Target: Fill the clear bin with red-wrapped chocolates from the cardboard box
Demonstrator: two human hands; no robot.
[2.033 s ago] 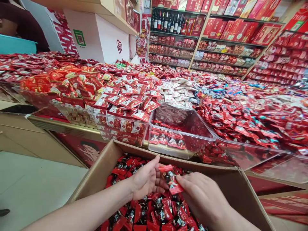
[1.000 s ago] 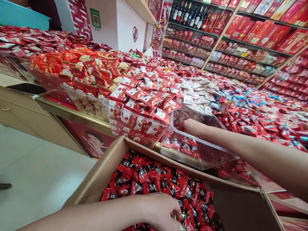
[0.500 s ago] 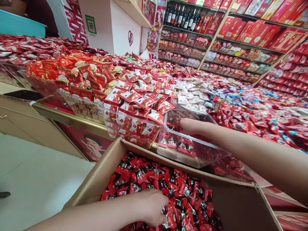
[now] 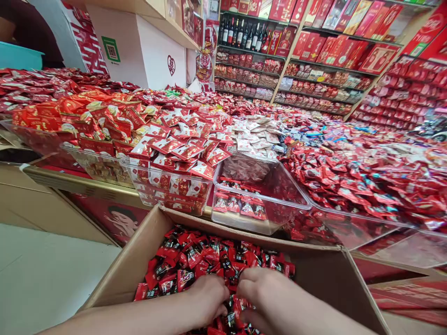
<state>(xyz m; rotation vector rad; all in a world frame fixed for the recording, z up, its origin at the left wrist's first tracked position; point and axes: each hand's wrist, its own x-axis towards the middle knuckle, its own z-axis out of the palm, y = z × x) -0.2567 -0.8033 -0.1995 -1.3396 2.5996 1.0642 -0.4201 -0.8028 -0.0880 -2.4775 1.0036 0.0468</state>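
Note:
Red-and-black wrapped candies [image 4: 190, 253] fill the bottom of an open cardboard box [image 4: 122, 284] in front of me. My left hand [image 4: 209, 298] is down among them, its fingers curled in on some candies. Close on its right, my right hand [image 4: 261, 295] touches the pile with bent fingers apart, and candies show between its thumb side and fingers. Some fingertips of both hands are hidden by the wrappers. Beyond the box stands a clear plastic bin [image 4: 282, 204] with a few rows of similar wrapped candies [image 4: 240, 204] along its left side.
A neighbouring clear bin [image 4: 167, 186] is heaped with red-and-white packets [image 4: 188, 149]. To the right lies a large heap of red wrapped sweets [image 4: 349, 181]. Shelves with wine bottles [image 4: 244, 35] and red gift boxes [image 4: 331, 49] line the back. A person's dark sleeve [image 4: 38, 32] shows at upper left.
My right hand has come out of the clear bin and down into the cardboard box beside my left hand. The view has shifted slightly to the right.

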